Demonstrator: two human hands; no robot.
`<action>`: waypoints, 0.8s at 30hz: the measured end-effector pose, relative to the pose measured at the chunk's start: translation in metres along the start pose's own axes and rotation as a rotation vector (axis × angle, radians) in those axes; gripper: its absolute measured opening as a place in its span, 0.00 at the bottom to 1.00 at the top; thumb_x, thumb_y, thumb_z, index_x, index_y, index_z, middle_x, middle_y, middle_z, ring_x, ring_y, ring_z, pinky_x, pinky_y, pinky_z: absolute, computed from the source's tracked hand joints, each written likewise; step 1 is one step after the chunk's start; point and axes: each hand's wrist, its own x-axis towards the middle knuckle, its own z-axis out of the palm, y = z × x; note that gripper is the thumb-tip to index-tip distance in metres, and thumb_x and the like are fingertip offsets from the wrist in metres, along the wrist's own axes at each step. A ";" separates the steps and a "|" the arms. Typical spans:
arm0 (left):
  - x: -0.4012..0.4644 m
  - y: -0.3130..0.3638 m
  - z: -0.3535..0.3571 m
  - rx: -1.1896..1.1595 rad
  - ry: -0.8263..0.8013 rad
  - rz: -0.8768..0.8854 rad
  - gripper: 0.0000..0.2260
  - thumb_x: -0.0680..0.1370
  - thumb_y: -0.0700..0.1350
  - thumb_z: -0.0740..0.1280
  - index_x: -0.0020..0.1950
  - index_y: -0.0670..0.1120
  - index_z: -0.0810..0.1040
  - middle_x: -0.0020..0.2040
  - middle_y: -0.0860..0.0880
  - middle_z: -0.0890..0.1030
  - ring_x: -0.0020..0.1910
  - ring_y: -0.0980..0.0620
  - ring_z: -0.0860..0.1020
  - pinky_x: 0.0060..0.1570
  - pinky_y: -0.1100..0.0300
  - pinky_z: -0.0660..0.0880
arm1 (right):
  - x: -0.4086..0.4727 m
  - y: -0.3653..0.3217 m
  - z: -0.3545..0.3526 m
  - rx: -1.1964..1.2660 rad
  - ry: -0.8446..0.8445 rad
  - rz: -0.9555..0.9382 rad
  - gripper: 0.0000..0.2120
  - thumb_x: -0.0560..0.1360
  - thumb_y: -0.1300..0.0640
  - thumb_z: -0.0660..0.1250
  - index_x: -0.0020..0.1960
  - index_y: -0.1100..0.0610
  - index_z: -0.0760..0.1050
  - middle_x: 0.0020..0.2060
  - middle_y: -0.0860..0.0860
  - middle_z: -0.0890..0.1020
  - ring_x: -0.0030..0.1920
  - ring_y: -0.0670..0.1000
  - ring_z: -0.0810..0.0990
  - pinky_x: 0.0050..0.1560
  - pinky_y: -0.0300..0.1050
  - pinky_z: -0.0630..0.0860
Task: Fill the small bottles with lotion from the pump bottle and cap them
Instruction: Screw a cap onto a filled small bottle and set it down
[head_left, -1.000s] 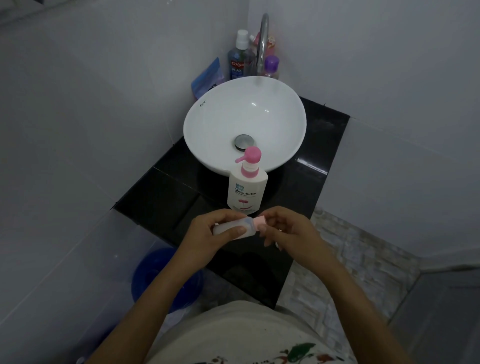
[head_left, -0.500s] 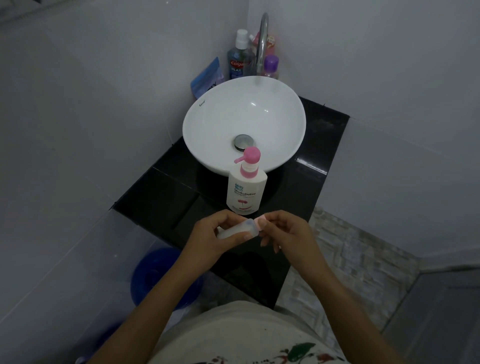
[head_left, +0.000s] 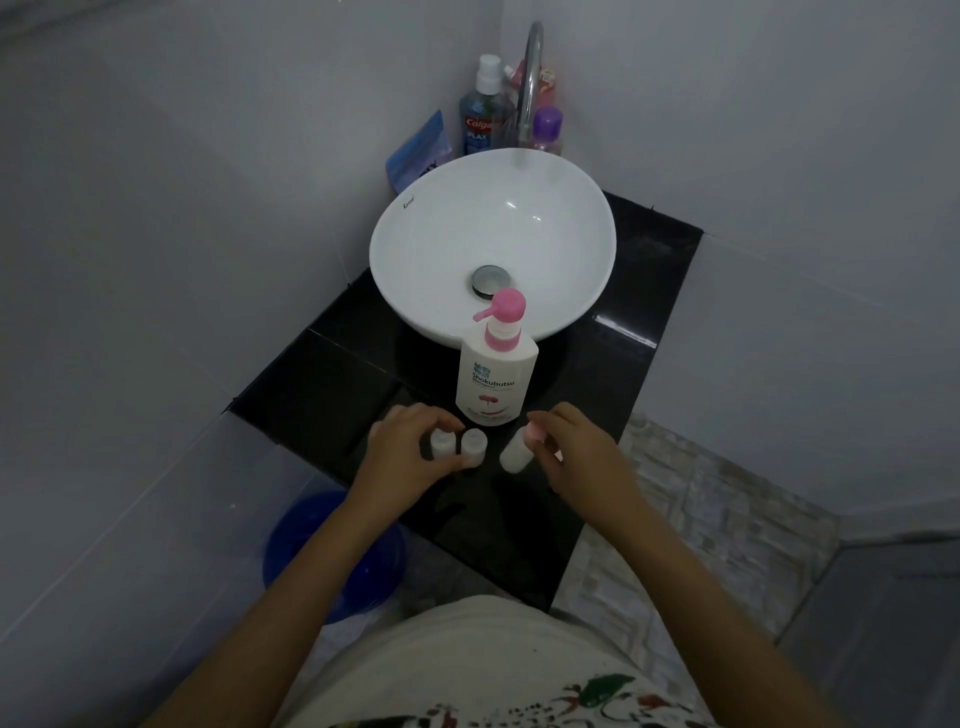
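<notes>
The white pump bottle with a pink pump head stands on the black counter in front of the sink. Two small white bottles stand without caps just before it. My left hand curls round the left small bottle, its thumb reaching under the second small bottle. To the right, my right hand pinches the pink cap of a third small bottle, which leans tilted at the counter.
A white basin with a steel drain and a curved tap fills the back of the counter. Mouthwash, a purple-capped bottle and a blue pouch stand behind it. A blue bucket sits on the floor below left.
Both hands held one small bottle in the air, the right at its pink cap. Now they have dropped to the counter and parted: right keeps the capped bottle, left is on two uncapped ones.
</notes>
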 end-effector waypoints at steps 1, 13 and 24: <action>0.004 -0.001 0.003 0.062 -0.008 0.013 0.17 0.67 0.52 0.76 0.54 0.52 0.80 0.51 0.55 0.79 0.54 0.55 0.72 0.53 0.58 0.65 | 0.004 0.002 0.005 -0.033 -0.020 -0.010 0.14 0.78 0.56 0.63 0.62 0.57 0.75 0.50 0.53 0.78 0.45 0.52 0.78 0.43 0.47 0.78; 0.035 -0.013 0.034 0.454 -0.130 0.099 0.26 0.66 0.56 0.75 0.62 0.53 0.75 0.56 0.54 0.79 0.57 0.51 0.69 0.53 0.58 0.58 | 0.024 0.017 0.041 -0.256 -0.156 -0.055 0.15 0.79 0.53 0.59 0.63 0.58 0.73 0.55 0.54 0.79 0.55 0.54 0.77 0.49 0.48 0.75; 0.040 -0.013 0.034 0.430 -0.132 0.097 0.13 0.70 0.54 0.72 0.52 0.53 0.77 0.51 0.54 0.79 0.54 0.52 0.71 0.56 0.55 0.62 | 0.015 0.037 0.034 -0.105 -0.050 0.186 0.21 0.74 0.51 0.68 0.66 0.53 0.72 0.56 0.52 0.80 0.54 0.52 0.79 0.51 0.45 0.75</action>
